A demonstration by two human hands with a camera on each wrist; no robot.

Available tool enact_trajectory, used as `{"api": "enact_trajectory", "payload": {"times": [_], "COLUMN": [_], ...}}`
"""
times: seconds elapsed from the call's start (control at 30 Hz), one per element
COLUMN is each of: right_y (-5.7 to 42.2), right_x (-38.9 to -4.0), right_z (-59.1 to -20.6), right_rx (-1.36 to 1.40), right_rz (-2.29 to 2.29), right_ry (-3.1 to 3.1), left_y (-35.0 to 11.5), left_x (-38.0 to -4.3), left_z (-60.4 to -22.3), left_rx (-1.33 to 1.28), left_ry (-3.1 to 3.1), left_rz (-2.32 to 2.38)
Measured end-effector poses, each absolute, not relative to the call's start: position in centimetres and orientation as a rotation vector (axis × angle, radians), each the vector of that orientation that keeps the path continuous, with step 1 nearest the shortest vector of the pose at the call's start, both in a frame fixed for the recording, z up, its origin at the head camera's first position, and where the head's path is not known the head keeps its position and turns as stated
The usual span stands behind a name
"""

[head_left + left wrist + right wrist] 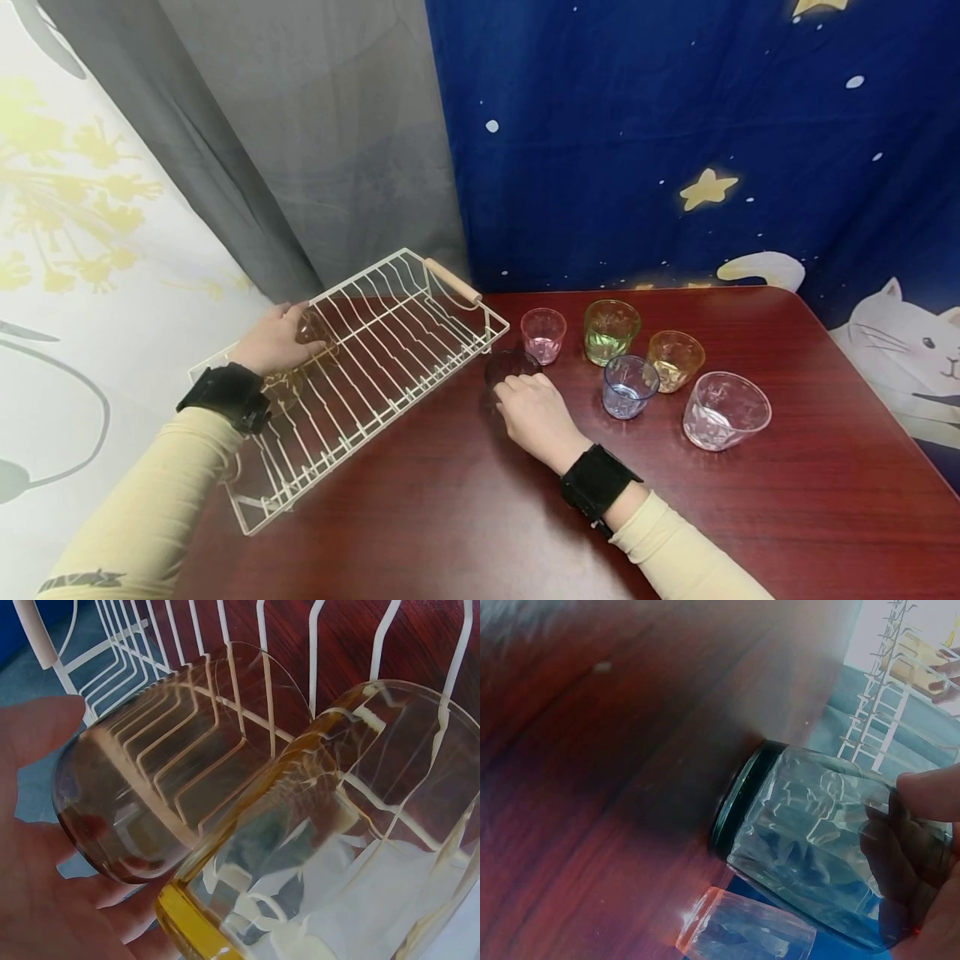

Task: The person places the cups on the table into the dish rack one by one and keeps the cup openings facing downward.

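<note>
My left hand (pixel 273 342) reaches over the white wire rack (pixel 375 392) and holds a brown-tinted glass (pixel 150 787) near its base, thumb on one side and fingers on the other. Beside that one, an amber glass (pixel 315 877) lies tilted on the rack's wires. On the table to the right of the rack, my right hand (pixel 536 417) grips a dark, bluish-green tinted glass (pixel 810 840) by its upper part. Its base is on or very near the tabletop. Just past it stands a pink glass (pixel 543 337).
Green (pixel 611 333), yellow (pixel 675 362), blue (pixel 628 389) and clear (pixel 723 412) glasses stand upright on the right of the red-brown table (pixel 465 517). The rack has a wooden handle (pixel 452 281) at its far end. Curtains (pixel 585 150) hang behind the table.
</note>
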State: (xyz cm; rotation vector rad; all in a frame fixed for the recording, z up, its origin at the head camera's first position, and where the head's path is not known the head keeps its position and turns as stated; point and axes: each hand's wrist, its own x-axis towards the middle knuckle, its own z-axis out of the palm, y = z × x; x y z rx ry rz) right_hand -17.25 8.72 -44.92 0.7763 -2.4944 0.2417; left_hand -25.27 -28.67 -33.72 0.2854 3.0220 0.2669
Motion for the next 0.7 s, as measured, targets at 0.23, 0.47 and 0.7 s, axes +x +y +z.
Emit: {"api": "enact_trajectory", "payload": {"times": [0.23,0.47,0.7], "right_y": [9.2,10.0,10.7], "right_x": [-17.2,-16.9,-16.2], "right_z": [-44.5,-43.7,-42.6], "right_rx": [0.805,0.769,0.73], "right_rz": [0.235,0.224,0.3], "right_ry": [-2.518,-2.534,-2.55], "left_y": [-28.6,-28.0,-26.5], "left_x": [-25.2,-24.8,-24.1], "left_z": [-33.8,-33.0,-32.4], "left_rx": [0.313,0.35,0.48], "left_ry": [3.077,3.143,3.199], "left_rz": [0.265,0.247,0.202]}}
